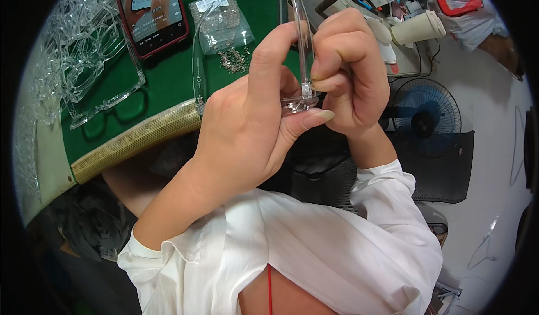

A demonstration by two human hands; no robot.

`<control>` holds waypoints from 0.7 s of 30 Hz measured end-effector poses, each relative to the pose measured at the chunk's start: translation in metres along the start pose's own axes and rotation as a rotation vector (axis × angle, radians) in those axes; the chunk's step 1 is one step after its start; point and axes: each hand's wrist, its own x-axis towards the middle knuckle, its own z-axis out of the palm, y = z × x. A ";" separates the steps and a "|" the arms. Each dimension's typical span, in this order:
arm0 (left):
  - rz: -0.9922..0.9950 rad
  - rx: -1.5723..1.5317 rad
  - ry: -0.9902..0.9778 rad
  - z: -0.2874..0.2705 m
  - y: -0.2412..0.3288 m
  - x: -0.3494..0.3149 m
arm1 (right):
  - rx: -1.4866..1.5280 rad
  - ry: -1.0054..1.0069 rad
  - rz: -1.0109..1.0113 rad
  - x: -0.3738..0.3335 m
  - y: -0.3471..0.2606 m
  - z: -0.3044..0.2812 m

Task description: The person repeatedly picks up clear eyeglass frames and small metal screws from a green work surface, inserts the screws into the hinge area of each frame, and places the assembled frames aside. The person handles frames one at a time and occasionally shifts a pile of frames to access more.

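My left hand point(241, 113) is closed around a pair of clear plastic eyeglasses point(306, 51), its thumb and forefinger on the front near one hinge. One temple arm stands up between my hands, while the other rises beyond the left wrist. Much of the eyeglass front is hidden behind my left hand. My right hand point(351, 68) is curled, thumb and finger pinched against the hinge; what is between those fingertips is too small to make out. Past my left hand, a pile of tiny metal parts point(234, 60) lies by a clear plastic bag point(222, 20) holding more.
A tangled heap of clear eyeglass frames point(73, 34) covers the left of the green tabletop point(168, 85). A phone point(157, 14) lies beyond it. Gold padding point(140, 135) lines the near edge. At right are a paper cup point(418, 27) and a fan point(426, 118).
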 end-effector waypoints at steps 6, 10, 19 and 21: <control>0.029 0.049 0.027 0.001 -0.004 -0.001 | 0.012 -0.011 0.024 0.002 -0.003 0.000; -0.051 -0.065 -0.001 -0.001 0.001 -0.001 | 0.084 -0.021 0.041 0.000 0.001 -0.001; -0.081 -0.152 -0.012 -0.002 0.004 0.000 | 0.125 0.010 0.043 0.001 0.003 0.000; -0.091 -0.177 -0.019 -0.001 0.004 -0.001 | 0.119 0.014 0.038 0.001 0.003 0.000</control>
